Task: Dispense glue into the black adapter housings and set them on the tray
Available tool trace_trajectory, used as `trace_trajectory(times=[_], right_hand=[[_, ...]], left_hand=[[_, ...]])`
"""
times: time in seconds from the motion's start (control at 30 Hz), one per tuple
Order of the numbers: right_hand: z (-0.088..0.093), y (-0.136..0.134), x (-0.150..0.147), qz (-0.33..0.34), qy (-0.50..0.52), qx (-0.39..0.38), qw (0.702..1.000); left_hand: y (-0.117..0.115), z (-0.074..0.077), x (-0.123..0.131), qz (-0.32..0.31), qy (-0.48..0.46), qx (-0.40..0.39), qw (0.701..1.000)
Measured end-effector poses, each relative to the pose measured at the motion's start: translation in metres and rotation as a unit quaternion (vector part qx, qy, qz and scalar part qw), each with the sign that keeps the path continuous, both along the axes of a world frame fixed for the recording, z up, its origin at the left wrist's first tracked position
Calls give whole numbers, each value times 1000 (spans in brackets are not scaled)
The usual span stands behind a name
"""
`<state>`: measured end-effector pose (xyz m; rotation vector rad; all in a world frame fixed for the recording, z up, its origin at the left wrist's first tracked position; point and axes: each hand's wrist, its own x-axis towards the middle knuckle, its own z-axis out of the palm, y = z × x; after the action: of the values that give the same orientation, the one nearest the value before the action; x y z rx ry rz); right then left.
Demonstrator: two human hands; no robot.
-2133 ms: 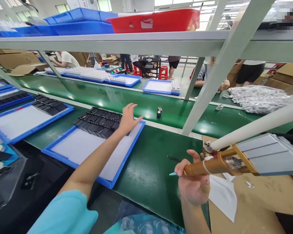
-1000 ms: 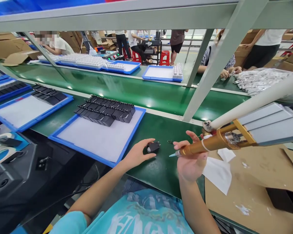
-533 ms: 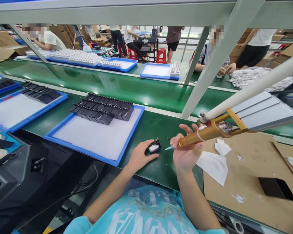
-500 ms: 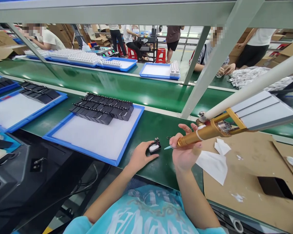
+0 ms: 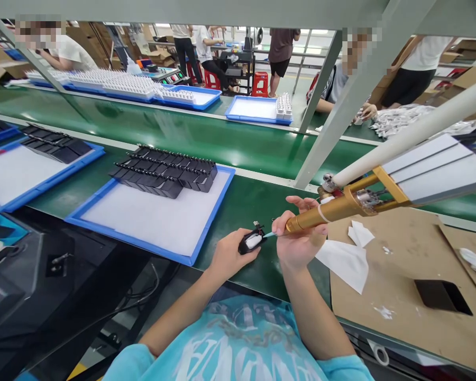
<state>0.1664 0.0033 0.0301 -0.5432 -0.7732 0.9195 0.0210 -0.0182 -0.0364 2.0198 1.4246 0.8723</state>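
My left hand (image 5: 233,251) is closed around a small black plastic housing (image 5: 245,245), fingers behind it and thumb at its near side. The housing is tilted, and a white piece (image 5: 254,241) shows inside its open top, with small metal prongs at the far end. My right hand (image 5: 299,241) is wrapped under a gold-coloured glue dispensing gun (image 5: 313,218). Its pale teal nozzle (image 5: 269,234) points left and meets the right edge of the housing; whether it touches cannot be made out. A fingertip rests near the nozzle's base.
On the green bench, a blue tray (image 5: 133,242) holds rows of black housings (image 5: 166,169). To the right lie cardboard (image 5: 392,275), white tissue (image 5: 347,264) and a black open case (image 5: 443,296). A grey post (image 5: 337,111) slants up ahead. Co-workers are across the conveyor (image 5: 174,129).
My left thumb has closed in on the housing, which is now tilted in my grip. The glue gun's nozzle has moved left and up to the housing's edge. The view has shifted slightly.
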Motion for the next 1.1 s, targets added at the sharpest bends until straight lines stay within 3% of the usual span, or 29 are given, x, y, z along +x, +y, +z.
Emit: trace_trajectory(times=[0.53, 1.1], right_hand=[[4, -1, -6, 2, -6, 8, 1000], [8, -5, -17, 32, -19, 19, 999]], left_hand=[[1, -7, 3, 27, -15, -39, 999], [5, -12, 22, 11, -137, 12, 990]])
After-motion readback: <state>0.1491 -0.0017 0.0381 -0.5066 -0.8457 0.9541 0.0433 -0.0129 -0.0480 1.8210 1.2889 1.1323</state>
